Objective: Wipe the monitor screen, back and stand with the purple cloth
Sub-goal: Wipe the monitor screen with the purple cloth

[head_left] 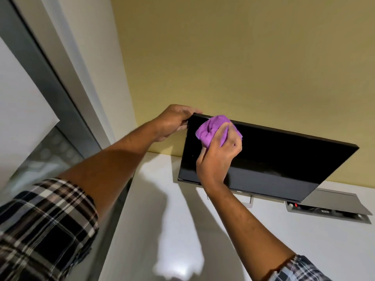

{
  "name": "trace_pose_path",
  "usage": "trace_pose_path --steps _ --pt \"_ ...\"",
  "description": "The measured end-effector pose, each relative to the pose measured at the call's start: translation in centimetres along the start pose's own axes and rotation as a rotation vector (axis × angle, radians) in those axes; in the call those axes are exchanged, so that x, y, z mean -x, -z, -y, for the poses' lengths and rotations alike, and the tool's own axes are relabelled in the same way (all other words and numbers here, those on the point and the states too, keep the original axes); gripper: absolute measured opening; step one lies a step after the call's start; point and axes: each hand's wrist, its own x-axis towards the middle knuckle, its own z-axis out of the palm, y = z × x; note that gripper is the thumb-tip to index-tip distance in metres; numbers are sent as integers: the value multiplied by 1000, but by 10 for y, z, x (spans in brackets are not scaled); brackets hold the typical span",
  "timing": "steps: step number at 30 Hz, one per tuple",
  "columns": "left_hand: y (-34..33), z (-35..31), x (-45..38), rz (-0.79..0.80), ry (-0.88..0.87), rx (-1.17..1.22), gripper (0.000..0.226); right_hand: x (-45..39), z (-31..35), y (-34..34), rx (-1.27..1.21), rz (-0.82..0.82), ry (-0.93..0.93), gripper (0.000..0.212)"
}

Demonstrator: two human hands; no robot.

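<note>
A black monitor (284, 159) with a dark screen stands on a white desk (154, 209) against a yellow wall. My left hand (172, 123) grips the monitor's upper left corner, fingers curled over its top edge. My right hand (219, 157) holds the bunched purple cloth (211, 129) and presses it against the screen near that same corner. A small part of the stand base (250, 200) shows under the monitor's lower edge; the monitor's back is hidden.
A grey cable box (332, 207) with an open flap is set into the desk at the right, below the monitor. A grey window frame (52, 63) and white wall run along the left. The desk's left edge is close to the monitor.
</note>
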Motion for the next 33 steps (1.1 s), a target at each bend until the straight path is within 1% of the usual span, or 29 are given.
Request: trace_pose_path --steps 4,6,10,14,16,18,19,21,22,24,25,27,29,31,33 --pt "2 -1 0 5 -24 -15 24 -4 14 -10 -6 16 280 81" --pt "4 -2 0 3 -28 -50 22 -4 17 -12 35 21 333 77" --pt "5 -6 1 9 -12 -96 30 7 8 -12 141 54 378 71" --pt "3 -9 0 -2 11 -134 31 38 -20 -22 153 188 426 75" --pt "3 -8 0 -7 -1 -164 31 60 -30 -31 152 261 444 71" --pt "4 -7 0 -18 -29 -210 30 82 -33 -36 181 353 450 63" --pt "3 -6 1 -23 -50 -235 30 94 -38 -42 217 362 449 56" --pt "2 -4 2 -26 -81 -261 29 110 -45 -49 76 489 362 42" --pt "2 -5 3 -23 -86 -260 28 114 -47 -48 56 541 345 44" --pt "1 -5 5 -18 -94 -256 28 115 -49 -41 49 594 348 63" --pt "1 -5 5 -14 -98 -259 28 111 -48 -36 -4 590 300 69" --pt "0 -5 5 -9 -107 -273 30 93 -43 -18 -65 522 265 72" --pt "-1 -4 4 -21 -141 -306 31 67 -36 3 -107 353 264 69" --pt "-3 -2 3 -78 -187 -358 29 34 -25 21 -108 170 284 67" --pt "-4 1 2 -140 -227 -415 26 9 -17 27 -81 59 307 64"
